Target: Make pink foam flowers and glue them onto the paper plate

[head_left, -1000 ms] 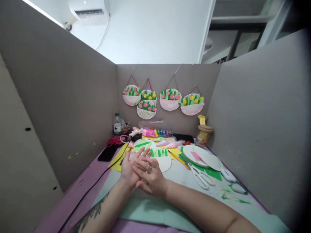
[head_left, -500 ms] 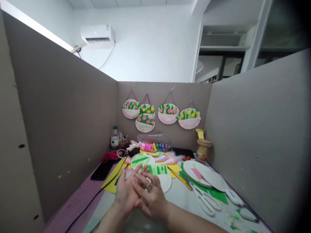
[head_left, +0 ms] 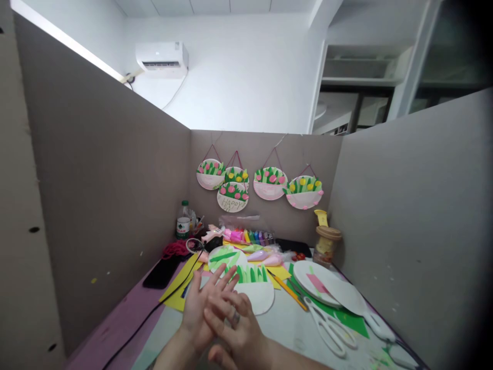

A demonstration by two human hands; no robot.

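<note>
My left hand (head_left: 196, 311) is palm up with its fingers stretched out, and I see nothing held in it. Across that palm lies my right hand (head_left: 244, 334), its slightly bent fingers touching the left palm and its thumb apart; a ring shows on one finger. Just beyond the hands is a white paper plate piece (head_left: 260, 298) with green paper leaves along its upper part, partly hidden by my fingers. Behind it sits another round plate (head_left: 223, 255) bearing green strips. A yellow craft knife or pencil-like tool (head_left: 288, 292) lies to the right.
White-handled scissors (head_left: 327, 326), stacked white plates (head_left: 308, 272) and green paper (head_left: 354, 325) are at right. A black phone (head_left: 159, 273) and a cable (head_left: 150, 313) lie at left. Clay packs, a bottle (head_left: 184, 223) and a jar (head_left: 326, 246) stand at the back, below hanging plates (head_left: 270, 191).
My right hand has slid a little down the left palm towards me, and its thumb has come away. The view has shifted slightly; the table things stay in place.
</note>
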